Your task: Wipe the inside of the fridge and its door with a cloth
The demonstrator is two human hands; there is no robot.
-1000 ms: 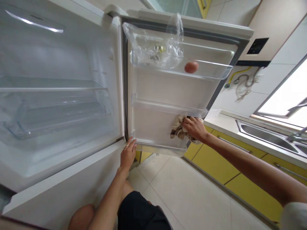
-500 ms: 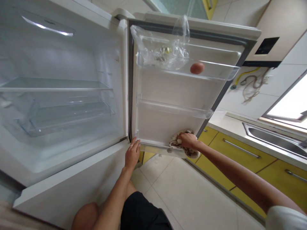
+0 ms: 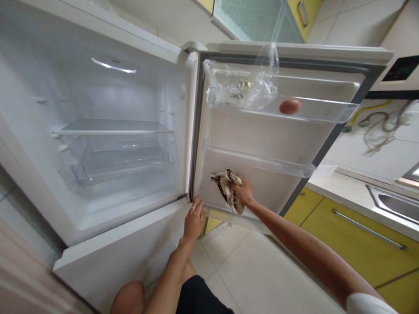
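Note:
My right hand (image 3: 244, 191) is closed on a crumpled patterned cloth (image 3: 226, 188) and presses it against the inner panel of the open fridge door (image 3: 262, 131), just below the middle door shelf (image 3: 258, 161). My left hand (image 3: 194, 220) grips the bottom corner of that door by the hinge side, fingers curled over its edge. The top door shelf (image 3: 327, 114) holds a brown egg (image 3: 290, 106) and a clear plastic bag (image 3: 242, 85) with small items inside.
The fridge compartment (image 3: 111, 144) on the left has a glass shelf (image 3: 111, 126) and a clear drawer (image 3: 121, 163). Yellow cabinets (image 3: 360, 235), a white counter and a steel sink (image 3: 396, 205) stand at right. My bare knee (image 3: 129, 298) and tiled floor (image 3: 255, 270) are below.
My right hand has carried the cloth from the door's lower right edge leftward and up across the inner panel. The left hand keeps its hold on the door corner. The view has shifted left.

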